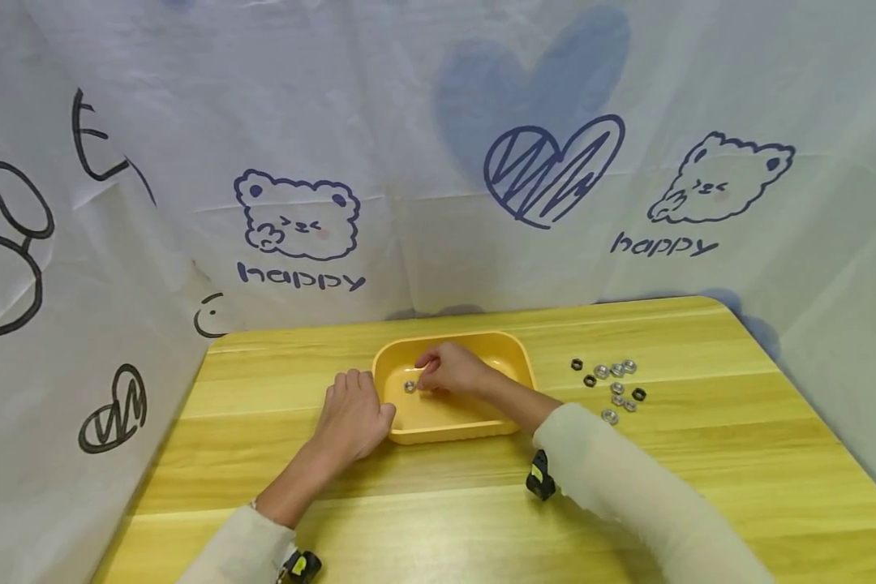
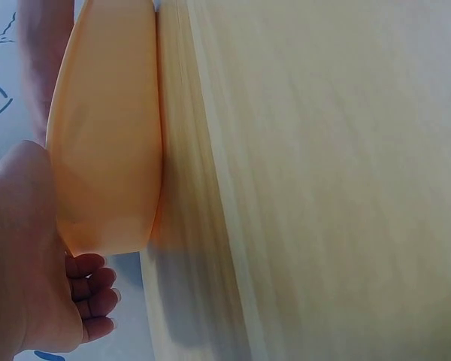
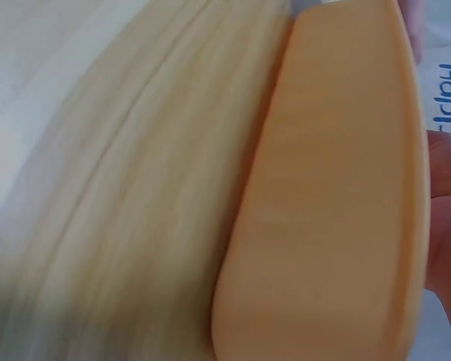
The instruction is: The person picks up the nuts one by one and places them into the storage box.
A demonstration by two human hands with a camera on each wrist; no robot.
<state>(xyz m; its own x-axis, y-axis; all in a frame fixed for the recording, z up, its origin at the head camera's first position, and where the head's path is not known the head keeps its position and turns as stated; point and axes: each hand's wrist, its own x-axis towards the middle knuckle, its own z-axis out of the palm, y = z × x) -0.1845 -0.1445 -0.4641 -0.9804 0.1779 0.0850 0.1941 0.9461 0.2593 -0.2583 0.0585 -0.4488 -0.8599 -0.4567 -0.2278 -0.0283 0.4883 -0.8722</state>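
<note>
A yellow plastic tray (image 1: 448, 431) stands on the table. At its left end, my left hand (image 1: 354, 415) grips the wall, thumb by the front corner and fingers over the outer side. The left wrist view shows that hand's curled fingers (image 2: 98, 297) past the end of the tray. My right hand (image 1: 453, 369) reaches down inside, fingertips bent toward the thumb close to the tray floor. Just left of those fingertips lies a silver hex nut (image 1: 410, 387). Whether anything is between the fingertips cannot be made out; the tray wall (image 3: 323, 188) hides them in the right wrist view.
Several loose nuts lie on the wooden table (image 1: 730, 438) right of the tray, some silver (image 1: 617, 388) and some black (image 1: 638, 394). A white printed cloth (image 1: 423, 243) hangs behind the table and along both sides.
</note>
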